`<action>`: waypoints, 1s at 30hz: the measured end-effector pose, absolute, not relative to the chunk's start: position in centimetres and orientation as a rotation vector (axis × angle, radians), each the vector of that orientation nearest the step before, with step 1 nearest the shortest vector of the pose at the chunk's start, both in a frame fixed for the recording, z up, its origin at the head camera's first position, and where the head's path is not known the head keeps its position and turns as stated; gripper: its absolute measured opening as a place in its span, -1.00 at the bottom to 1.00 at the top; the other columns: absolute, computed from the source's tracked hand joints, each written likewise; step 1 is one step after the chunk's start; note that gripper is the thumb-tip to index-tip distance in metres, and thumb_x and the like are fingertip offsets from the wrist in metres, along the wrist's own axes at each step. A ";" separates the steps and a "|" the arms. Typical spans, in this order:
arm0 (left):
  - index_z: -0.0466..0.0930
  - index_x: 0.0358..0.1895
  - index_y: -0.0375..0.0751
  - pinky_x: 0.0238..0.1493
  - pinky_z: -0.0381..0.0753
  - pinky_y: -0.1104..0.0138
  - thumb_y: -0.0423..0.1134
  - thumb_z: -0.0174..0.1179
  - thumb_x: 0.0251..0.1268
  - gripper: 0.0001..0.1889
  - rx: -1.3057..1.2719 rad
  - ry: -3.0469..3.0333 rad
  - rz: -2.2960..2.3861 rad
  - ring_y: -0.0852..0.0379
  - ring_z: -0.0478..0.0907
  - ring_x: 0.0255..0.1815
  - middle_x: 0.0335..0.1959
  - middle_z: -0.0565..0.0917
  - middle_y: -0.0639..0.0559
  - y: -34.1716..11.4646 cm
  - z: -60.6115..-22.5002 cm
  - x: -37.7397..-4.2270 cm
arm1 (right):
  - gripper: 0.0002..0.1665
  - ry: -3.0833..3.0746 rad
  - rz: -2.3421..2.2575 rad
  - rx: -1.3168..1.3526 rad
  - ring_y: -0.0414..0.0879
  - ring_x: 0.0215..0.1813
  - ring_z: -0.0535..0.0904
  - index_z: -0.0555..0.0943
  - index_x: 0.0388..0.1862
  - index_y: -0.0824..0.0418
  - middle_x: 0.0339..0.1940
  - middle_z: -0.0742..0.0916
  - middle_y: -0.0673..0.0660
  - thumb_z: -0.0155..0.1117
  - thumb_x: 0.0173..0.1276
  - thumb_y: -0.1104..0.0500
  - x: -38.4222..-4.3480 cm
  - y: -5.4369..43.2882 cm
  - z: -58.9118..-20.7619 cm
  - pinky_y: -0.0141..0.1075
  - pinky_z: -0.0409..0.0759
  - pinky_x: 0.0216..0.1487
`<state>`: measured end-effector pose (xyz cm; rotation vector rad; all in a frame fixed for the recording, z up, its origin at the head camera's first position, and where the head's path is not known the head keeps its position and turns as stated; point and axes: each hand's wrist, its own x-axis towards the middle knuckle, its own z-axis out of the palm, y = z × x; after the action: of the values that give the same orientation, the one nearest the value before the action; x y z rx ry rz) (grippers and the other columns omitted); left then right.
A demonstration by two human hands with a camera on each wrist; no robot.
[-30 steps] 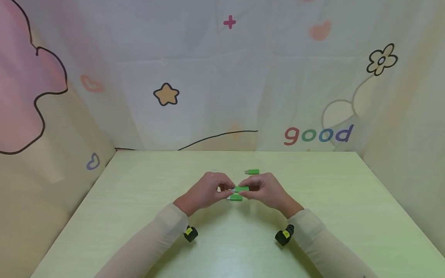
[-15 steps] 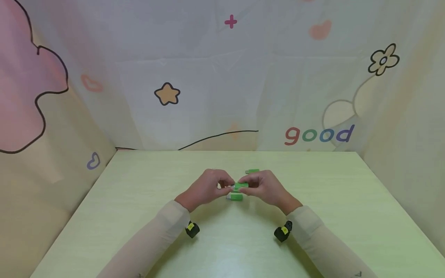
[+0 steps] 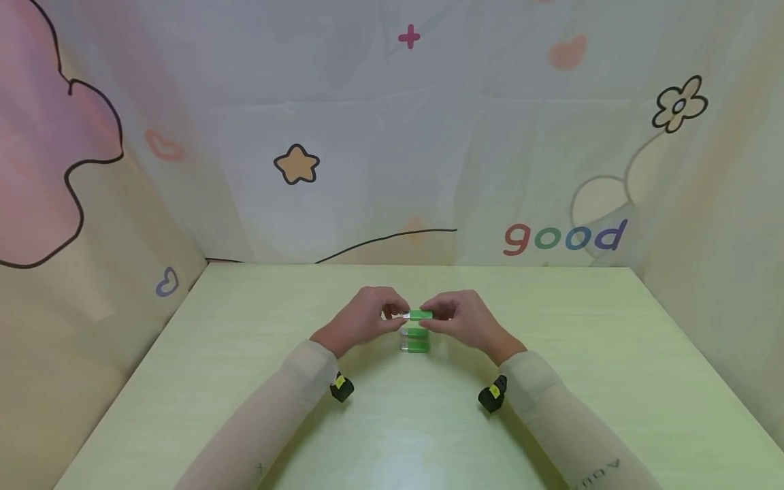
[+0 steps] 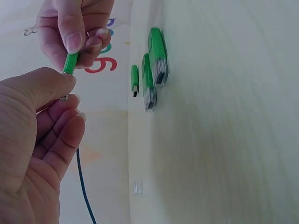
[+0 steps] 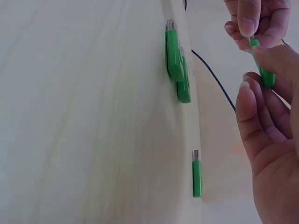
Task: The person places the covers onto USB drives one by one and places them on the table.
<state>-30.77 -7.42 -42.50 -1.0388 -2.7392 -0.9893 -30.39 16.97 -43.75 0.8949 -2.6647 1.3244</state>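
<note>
Above the counter (image 3: 392, 442), the left hand (image 3: 365, 316) and the right hand (image 3: 470, 321) pinch opposite ends of one green USB stick (image 3: 421, 315), probably for capping it, which should next need a straight, gentle push.

– what moved?
– left hand (image 3: 360, 318) and right hand (image 3: 468, 321), farther forward with the held stick (image 3: 421, 315).
– anything else?
– middle stick (image 3: 418, 333) now shows uncovered; far stick (image 5: 197, 178) is now hidden by the right hand in the head view.

Fingers (image 4: 50, 83) partly hide a green USB stick (image 4: 70, 63); lettering (image 3: 605, 471) on the right sleeve (image 3: 566, 415) is cut off below.
</note>
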 end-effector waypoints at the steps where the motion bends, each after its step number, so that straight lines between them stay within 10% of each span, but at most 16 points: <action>1: 0.76 -0.09 -0.14 -0.19 0.63 0.44 -0.30 0.41 0.29 -0.84 -1.029 -2.749 -0.992 0.24 0.59 -0.28 -0.21 0.75 0.09 -7.4 -42.5 -30.9 | -0.70 -2.668 1.309 0.896 -0.17 -0.35 0.64 0.80 -0.05 0.16 -0.26 0.83 0.02 0.56 0.25 0.12 -30.5 17.0 -43.8 -0.39 0.64 -0.29; 30: 0.77 -0.14 -0.19 0.02 0.66 0.26 -0.34 0.32 0.35 -0.91 -0.933 -3.003 -0.806 0.15 0.57 -0.20 -0.23 0.75 0.06 -5.9 -44.4 -34.6 | -0.81 -2.950 0.954 0.889 -0.21 -0.27 0.62 0.82 -0.14 0.13 -0.24 0.79 -0.03 0.54 0.27 0.15 -34.1 16.3 -44.7 -0.34 0.64 -0.14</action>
<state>-34.60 -5.92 -44.45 -0.9331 -3.0029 -0.8056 -34.12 16.27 -44.75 0.8888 -2.9498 0.9544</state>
